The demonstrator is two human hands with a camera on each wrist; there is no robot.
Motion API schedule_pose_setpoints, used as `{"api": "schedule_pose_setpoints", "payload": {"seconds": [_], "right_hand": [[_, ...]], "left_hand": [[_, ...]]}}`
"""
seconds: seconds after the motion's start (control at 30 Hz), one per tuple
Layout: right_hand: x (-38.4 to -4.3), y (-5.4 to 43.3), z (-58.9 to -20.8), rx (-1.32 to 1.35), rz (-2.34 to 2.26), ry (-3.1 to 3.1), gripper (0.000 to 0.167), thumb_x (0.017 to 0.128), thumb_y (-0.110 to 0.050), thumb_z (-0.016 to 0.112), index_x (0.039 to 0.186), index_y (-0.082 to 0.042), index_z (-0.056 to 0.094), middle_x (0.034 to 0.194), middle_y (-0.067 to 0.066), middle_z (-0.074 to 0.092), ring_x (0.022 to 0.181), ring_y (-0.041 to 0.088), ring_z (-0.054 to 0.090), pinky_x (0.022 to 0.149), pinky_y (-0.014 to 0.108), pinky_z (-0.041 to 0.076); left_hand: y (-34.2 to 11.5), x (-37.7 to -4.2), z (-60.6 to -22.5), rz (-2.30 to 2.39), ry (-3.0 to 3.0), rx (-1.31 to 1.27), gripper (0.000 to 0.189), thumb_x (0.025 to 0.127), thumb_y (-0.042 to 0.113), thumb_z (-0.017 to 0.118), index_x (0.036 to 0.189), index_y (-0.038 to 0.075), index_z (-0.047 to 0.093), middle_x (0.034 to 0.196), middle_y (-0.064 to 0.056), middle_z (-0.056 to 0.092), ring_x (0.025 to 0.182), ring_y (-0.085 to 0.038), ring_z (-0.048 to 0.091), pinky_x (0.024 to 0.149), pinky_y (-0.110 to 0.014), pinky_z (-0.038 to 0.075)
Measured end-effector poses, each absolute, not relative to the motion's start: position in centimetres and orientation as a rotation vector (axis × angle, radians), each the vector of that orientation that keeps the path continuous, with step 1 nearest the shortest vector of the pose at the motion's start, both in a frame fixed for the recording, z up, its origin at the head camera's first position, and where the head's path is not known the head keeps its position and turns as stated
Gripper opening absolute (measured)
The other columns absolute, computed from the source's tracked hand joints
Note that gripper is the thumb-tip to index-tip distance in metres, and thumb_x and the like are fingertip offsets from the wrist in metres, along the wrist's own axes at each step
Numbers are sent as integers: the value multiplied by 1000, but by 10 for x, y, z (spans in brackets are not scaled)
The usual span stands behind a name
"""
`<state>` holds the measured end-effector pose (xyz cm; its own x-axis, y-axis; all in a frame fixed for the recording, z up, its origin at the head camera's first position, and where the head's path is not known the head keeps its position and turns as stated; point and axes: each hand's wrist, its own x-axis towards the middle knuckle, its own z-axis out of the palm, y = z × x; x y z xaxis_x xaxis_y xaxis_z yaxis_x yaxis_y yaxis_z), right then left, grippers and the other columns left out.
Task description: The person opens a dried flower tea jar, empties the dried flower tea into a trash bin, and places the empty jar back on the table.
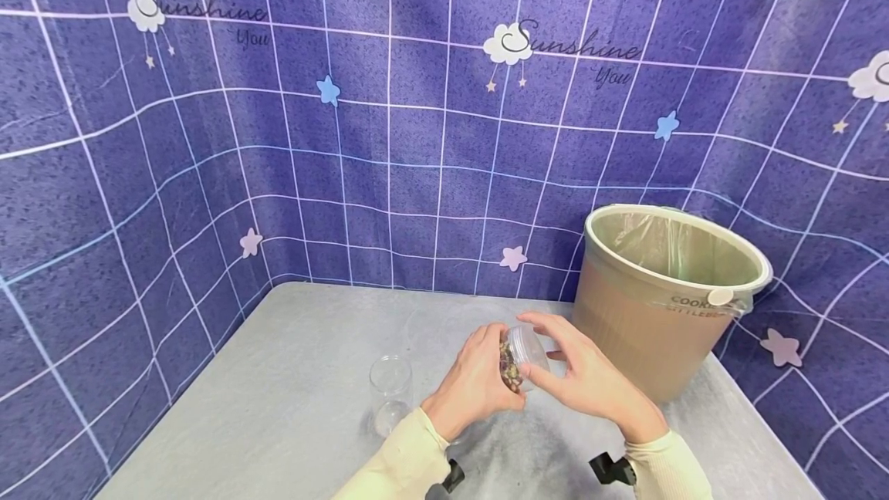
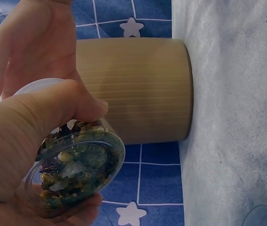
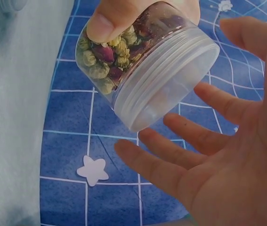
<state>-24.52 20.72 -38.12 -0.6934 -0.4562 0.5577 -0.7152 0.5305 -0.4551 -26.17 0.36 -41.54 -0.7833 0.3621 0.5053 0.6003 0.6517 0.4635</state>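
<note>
My left hand [image 1: 474,378] grips a clear jar [image 3: 112,63] of dried flower buds, yellowish-green and dark red, above the grey table. The jar is tipped on its side, its translucent screw lid [image 3: 168,82] facing my right hand [image 1: 590,376]. In the right wrist view that hand's fingers are spread and nearly straight around the lid, with a fingertip at its rim; I cannot tell whether it touches. The left wrist view shows the jar's round base [image 2: 76,172], with the left thumb across its side.
An empty clear cup [image 1: 390,388] stands on the grey table [image 1: 278,376], left of my hands. At the right is a tan bin [image 1: 635,330] with a pale rim and a clear liner. A blue-purple gridded cloth [image 1: 417,137] with stars hangs behind and at both sides.
</note>
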Motion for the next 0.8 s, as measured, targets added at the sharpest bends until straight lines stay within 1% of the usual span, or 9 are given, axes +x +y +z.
{"api": "schedule_pose_setpoints", "payload": {"seconds": [0.1,0.2,0.37,0.47,0.63,0.8], "right_hand": [[-246,206,-382,945,973,-2409,61,93,-25,77,148,-15,52,145,4,57,120,31,63,82,38,61],[-246,206,-383,909,976,-2429,60,94,-27,76,147,-17,52,144,4,58,117,28,65,81,36,61],[-246,205,-384,828,1001,-2481,57,95,-31,74,147,-17,53,143,5,59,112,27,67,80,36,61],[-246,204,-383,783,1004,-2502,55,97,-33,72,146,-16,54,140,7,62,108,26,69,78,36,61],[-246,202,-384,716,987,-2519,51,98,-34,70,143,-16,56,132,9,67,99,21,70,74,30,59],[-246,202,-383,676,983,-2533,47,98,-34,69,139,-15,60,126,12,70,93,17,71,72,34,59]], "left_hand": [[4,-261,-415,-899,-2499,-761,93,51,26,96,132,6,55,115,-3,62,104,-18,60,95,-31,53],[4,-261,-415,-909,-2494,-762,92,51,25,96,132,7,55,115,-3,62,104,-18,60,95,-31,53],[3,-261,-415,-911,-2484,-770,91,51,24,96,131,7,55,114,-3,62,104,-17,60,95,-31,53],[4,-261,-415,-898,-2481,-771,91,52,25,96,132,7,55,115,-3,62,104,-18,61,95,-31,53],[4,-260,-415,-900,-2490,-759,93,52,25,96,133,7,55,116,-3,62,106,-19,61,96,-31,53],[4,-261,-416,-891,-2494,-753,93,52,26,96,133,7,55,117,-3,62,107,-19,61,96,-31,53]]}}
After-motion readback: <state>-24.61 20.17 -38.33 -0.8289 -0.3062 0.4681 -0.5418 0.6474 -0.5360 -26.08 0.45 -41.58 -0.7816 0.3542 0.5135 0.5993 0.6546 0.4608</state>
